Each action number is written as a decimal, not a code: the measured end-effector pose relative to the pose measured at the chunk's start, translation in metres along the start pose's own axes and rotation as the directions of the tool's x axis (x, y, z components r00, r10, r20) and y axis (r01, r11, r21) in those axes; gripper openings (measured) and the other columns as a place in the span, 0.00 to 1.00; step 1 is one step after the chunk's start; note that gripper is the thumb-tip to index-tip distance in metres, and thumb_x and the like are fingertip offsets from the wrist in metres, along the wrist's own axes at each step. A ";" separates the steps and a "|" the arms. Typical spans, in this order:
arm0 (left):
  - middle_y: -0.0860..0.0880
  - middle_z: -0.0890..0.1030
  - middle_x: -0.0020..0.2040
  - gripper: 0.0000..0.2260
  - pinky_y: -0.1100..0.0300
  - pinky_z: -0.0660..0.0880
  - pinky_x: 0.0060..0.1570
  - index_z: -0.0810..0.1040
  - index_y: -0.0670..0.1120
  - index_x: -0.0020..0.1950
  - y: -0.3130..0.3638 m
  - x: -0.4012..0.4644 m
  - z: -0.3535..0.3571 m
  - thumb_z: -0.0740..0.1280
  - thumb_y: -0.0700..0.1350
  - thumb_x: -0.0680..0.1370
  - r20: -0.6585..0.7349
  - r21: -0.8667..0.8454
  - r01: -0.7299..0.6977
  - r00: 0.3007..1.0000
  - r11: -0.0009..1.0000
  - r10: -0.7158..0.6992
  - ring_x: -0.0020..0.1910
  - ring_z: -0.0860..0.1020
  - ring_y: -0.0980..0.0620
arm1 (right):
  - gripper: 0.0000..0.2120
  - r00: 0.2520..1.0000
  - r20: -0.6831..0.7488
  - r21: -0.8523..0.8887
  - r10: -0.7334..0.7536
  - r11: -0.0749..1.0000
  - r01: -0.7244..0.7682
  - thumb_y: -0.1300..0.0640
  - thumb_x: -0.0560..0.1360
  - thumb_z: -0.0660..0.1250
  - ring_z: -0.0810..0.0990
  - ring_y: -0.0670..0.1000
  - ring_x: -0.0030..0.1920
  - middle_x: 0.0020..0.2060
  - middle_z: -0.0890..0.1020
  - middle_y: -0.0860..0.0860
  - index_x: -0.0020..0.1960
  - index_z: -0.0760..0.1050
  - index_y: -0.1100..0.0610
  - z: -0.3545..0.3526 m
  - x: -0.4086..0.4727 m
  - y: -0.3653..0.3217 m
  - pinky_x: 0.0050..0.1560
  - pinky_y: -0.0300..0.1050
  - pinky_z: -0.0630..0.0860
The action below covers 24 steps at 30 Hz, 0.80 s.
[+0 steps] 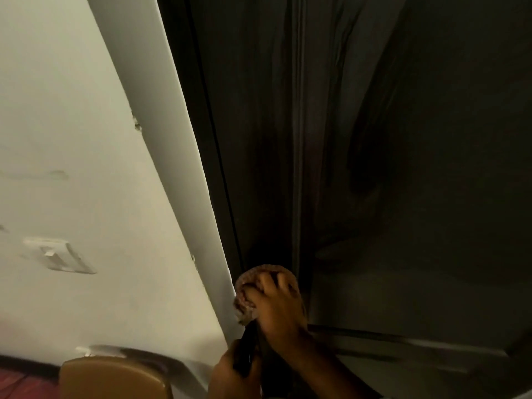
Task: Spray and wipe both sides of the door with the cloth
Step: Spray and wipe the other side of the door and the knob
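The dark panelled door fills the right and middle of the head view. My right hand presses a bunched pinkish-brown cloth against the door's left stile, close to the pale frame. Lower down, my left hand grips the door's dark edge, thumb on one side. No spray bottle is in view.
A white door frame runs diagonally beside the door. Left of it is a cream wall with a light switch. A tan chair back sits at the bottom left, above a red floor patch.
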<state>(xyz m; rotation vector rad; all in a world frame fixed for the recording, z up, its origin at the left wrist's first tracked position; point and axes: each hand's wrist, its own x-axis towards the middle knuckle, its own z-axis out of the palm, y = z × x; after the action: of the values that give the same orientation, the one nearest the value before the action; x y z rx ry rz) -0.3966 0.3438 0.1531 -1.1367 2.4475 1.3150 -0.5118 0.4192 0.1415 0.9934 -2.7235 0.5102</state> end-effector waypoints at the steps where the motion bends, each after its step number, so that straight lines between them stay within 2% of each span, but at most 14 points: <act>1: 0.47 0.81 0.72 0.21 0.62 0.69 0.70 0.74 0.52 0.77 -0.004 -0.002 0.002 0.65 0.55 0.85 -0.009 -0.014 -0.012 1.000 1.000 0.012 0.71 0.79 0.47 | 0.28 0.999 0.034 -0.027 -0.034 0.999 0.035 0.39 0.65 0.80 0.68 0.61 0.67 0.67 0.73 0.48 0.63 0.81 0.40 0.000 -0.002 -0.002 0.52 0.60 0.85; 3: 0.47 0.83 0.70 0.20 0.62 0.71 0.67 0.77 0.51 0.74 -0.011 -0.007 0.001 0.69 0.53 0.83 -0.023 -0.038 -0.025 0.999 0.999 0.024 0.70 0.80 0.46 | 0.27 0.997 0.020 -0.039 -0.081 0.996 0.081 0.37 0.61 0.82 0.70 0.59 0.64 0.66 0.74 0.47 0.59 0.83 0.39 -0.007 -0.009 -0.005 0.50 0.57 0.85; 5: 0.46 0.82 0.71 0.21 0.61 0.71 0.69 0.77 0.48 0.74 -0.020 -0.007 -0.011 0.70 0.52 0.82 -0.011 -0.078 -0.019 1.000 0.997 0.018 0.71 0.79 0.45 | 0.28 0.999 0.021 0.080 -0.045 0.996 0.043 0.38 0.58 0.83 0.70 0.57 0.64 0.66 0.73 0.44 0.58 0.83 0.37 -0.008 -0.022 -0.003 0.52 0.54 0.84; 7: 0.49 0.79 0.69 0.21 0.64 0.70 0.70 0.72 0.48 0.75 -0.028 -0.015 -0.021 0.65 0.53 0.83 0.137 -0.098 -0.060 0.988 0.993 0.073 0.74 0.76 0.46 | 0.27 1.000 0.009 0.287 0.028 0.957 -0.030 0.46 0.63 0.83 0.71 0.54 0.64 0.65 0.72 0.44 0.60 0.82 0.37 0.006 -0.037 0.005 0.56 0.51 0.83; 8: 0.51 0.80 0.65 0.18 0.65 0.73 0.66 0.72 0.50 0.73 -0.030 -0.021 -0.023 0.64 0.52 0.83 0.133 -0.096 -0.079 0.987 0.992 0.092 0.73 0.77 0.46 | 0.26 0.994 0.019 0.431 0.105 0.897 -0.103 0.53 0.66 0.81 0.71 0.52 0.64 0.65 0.71 0.45 0.62 0.81 0.38 0.010 -0.041 0.007 0.58 0.48 0.81; 9: 0.52 0.81 0.58 0.13 0.65 0.74 0.59 0.76 0.53 0.67 -0.031 -0.026 -0.022 0.66 0.51 0.83 0.049 -0.070 -0.116 0.992 0.991 0.119 0.69 0.80 0.45 | 0.27 0.982 0.022 0.567 0.186 0.807 -0.165 0.57 0.70 0.78 0.72 0.51 0.65 0.64 0.71 0.45 0.65 0.80 0.38 0.008 -0.044 0.003 0.60 0.44 0.77; 11: 0.52 0.84 0.50 0.08 0.65 0.72 0.53 0.78 0.60 0.57 -0.034 -0.029 -0.016 0.70 0.48 0.82 -0.077 -0.040 -0.098 0.992 0.994 0.095 0.59 0.84 0.45 | 0.21 0.922 0.041 0.787 0.386 0.556 -0.268 0.58 0.77 0.74 0.76 0.48 0.66 0.65 0.76 0.45 0.64 0.79 0.37 0.010 -0.045 -0.014 0.62 0.40 0.76; 13: 0.57 0.84 0.51 0.16 0.67 0.71 0.54 0.69 0.71 0.56 -0.026 -0.032 -0.010 0.68 0.48 0.83 -0.105 -0.042 -0.098 0.990 0.994 0.094 0.56 0.84 0.50 | 0.13 0.867 -0.038 0.727 0.497 0.609 -0.317 0.55 0.80 0.74 0.84 0.50 0.61 0.61 0.83 0.46 0.62 0.80 0.42 0.009 -0.042 -0.028 0.60 0.46 0.83; 14: 0.60 0.81 0.52 0.19 0.68 0.72 0.54 0.64 0.74 0.55 -0.023 -0.033 -0.012 0.67 0.48 0.84 -0.091 -0.025 -0.091 0.992 0.996 0.088 0.55 0.83 0.52 | 0.14 0.847 -0.042 0.718 0.530 0.606 -0.343 0.53 0.79 0.75 0.85 0.50 0.60 0.62 0.83 0.47 0.62 0.79 0.44 0.014 -0.039 -0.029 0.61 0.47 0.83; 17: 0.57 0.81 0.53 0.15 0.65 0.80 0.53 0.68 0.70 0.55 -0.022 -0.030 -0.018 0.66 0.48 0.84 -0.149 -0.062 -0.135 0.981 0.989 0.124 0.47 0.84 0.54 | 0.18 0.788 0.018 0.753 0.615 0.510 -0.415 0.52 0.78 0.76 0.76 0.46 0.63 0.71 0.69 0.48 0.67 0.80 0.48 0.028 -0.039 -0.032 0.64 0.38 0.78; 19: 0.52 0.83 0.56 0.09 0.68 0.80 0.50 0.76 0.61 0.63 -0.016 -0.029 -0.019 0.66 0.48 0.85 -0.152 -0.122 -0.144 0.980 0.982 0.125 0.42 0.82 0.54 | 0.19 0.722 0.142 0.765 0.677 0.388 -0.514 0.48 0.80 0.73 0.78 0.51 0.63 0.70 0.72 0.52 0.69 0.78 0.51 0.028 -0.031 -0.031 0.63 0.46 0.81; 21: 0.42 0.85 0.62 0.15 0.58 0.81 0.57 0.78 0.44 0.71 -0.021 -0.024 -0.020 0.67 0.45 0.84 -0.124 -0.215 -0.129 0.987 0.968 0.104 0.50 0.84 0.45 | 0.20 0.652 0.296 0.820 0.698 0.165 -0.548 0.46 0.80 0.72 0.81 0.54 0.63 0.67 0.79 0.53 0.71 0.76 0.49 0.025 -0.023 -0.033 0.64 0.53 0.82; 22: 0.39 0.85 0.62 0.16 0.53 0.82 0.59 0.77 0.41 0.72 -0.017 -0.021 -0.020 0.67 0.44 0.84 -0.116 -0.258 -0.093 0.991 0.962 0.065 0.52 0.85 0.42 | 0.24 0.638 0.364 0.838 0.678 0.061 -0.543 0.45 0.80 0.72 0.82 0.55 0.64 0.67 0.80 0.53 0.73 0.74 0.48 0.026 -0.020 -0.035 0.65 0.56 0.82; 24: 0.41 0.86 0.54 0.12 0.57 0.85 0.42 0.77 0.48 0.67 -0.006 -0.020 -0.022 0.69 0.46 0.84 -0.146 -0.297 -0.094 0.988 0.950 0.052 0.44 0.88 0.42 | 0.34 0.575 0.484 0.838 0.660 -0.161 -0.521 0.39 0.74 0.76 0.82 0.57 0.64 0.66 0.81 0.52 0.76 0.73 0.48 0.025 -0.015 -0.037 0.67 0.61 0.81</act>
<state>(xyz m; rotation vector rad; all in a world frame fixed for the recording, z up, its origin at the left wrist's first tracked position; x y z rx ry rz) -0.3740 0.3358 0.1713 -1.2510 2.4624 1.7387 -0.4777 0.3915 0.1229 -0.5444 -2.2477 2.5974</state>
